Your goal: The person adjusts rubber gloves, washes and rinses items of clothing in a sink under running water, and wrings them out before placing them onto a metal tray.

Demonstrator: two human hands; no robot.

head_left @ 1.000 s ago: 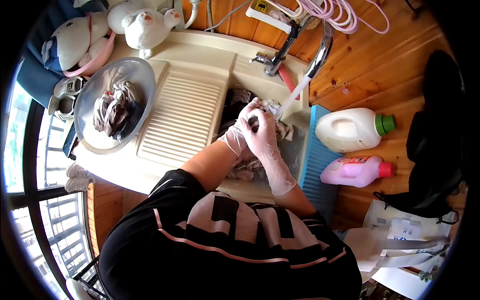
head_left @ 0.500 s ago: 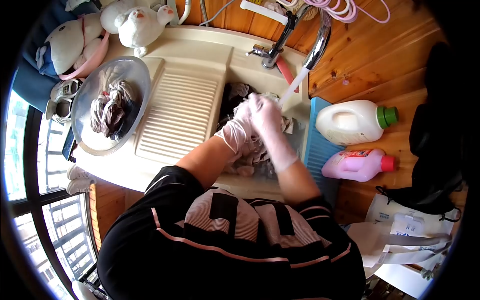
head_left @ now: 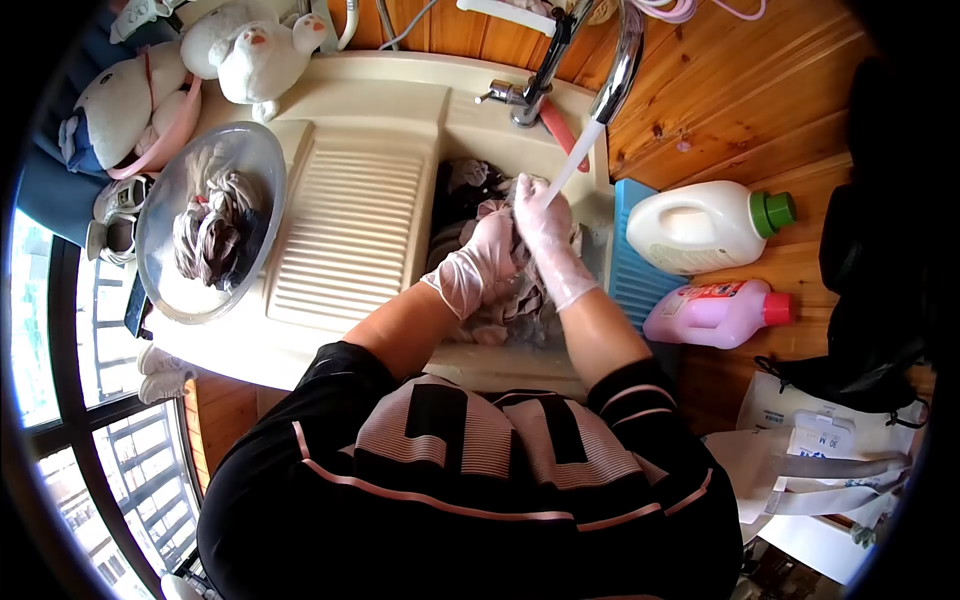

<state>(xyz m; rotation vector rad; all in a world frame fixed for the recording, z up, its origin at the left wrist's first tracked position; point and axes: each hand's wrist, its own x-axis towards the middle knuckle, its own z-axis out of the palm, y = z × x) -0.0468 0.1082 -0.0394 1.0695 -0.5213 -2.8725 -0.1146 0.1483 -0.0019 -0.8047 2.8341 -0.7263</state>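
Both hands wear thin whitish gloves and are over the sink basin (head_left: pixel 465 360). My left hand (head_left: pixel 487 256) is closed round a bunch of wet cloth (head_left: pixel 518 245). Just to its right, my right hand (head_left: pixel 545 222) is closed on the same cloth, under the water stream (head_left: pixel 577 160) from the chrome faucet (head_left: pixel 622 75). Dark and pale wet clothes (head_left: pixel 470 190) lie in the basin beneath and behind the hands. Parts of the held cloth are hidden by the fingers.
Left of the basin is a ribbed washboard (head_left: pixel 345 230), then a clear bowl (head_left: pixel 265 245) with twisted wet cloth. Plush toys (head_left: pixel 262 60) sit behind it. To the right, a white bottle (head_left: pixel 690 228) and a pink bottle (head_left: pixel 712 315) are beside a blue ribbed board (head_left: pixel 632 265).
The hands were clasped together; now they are slightly apart, with cloth showing between them. My right hand has moved into the water stream. The whole view has shifted somewhat.
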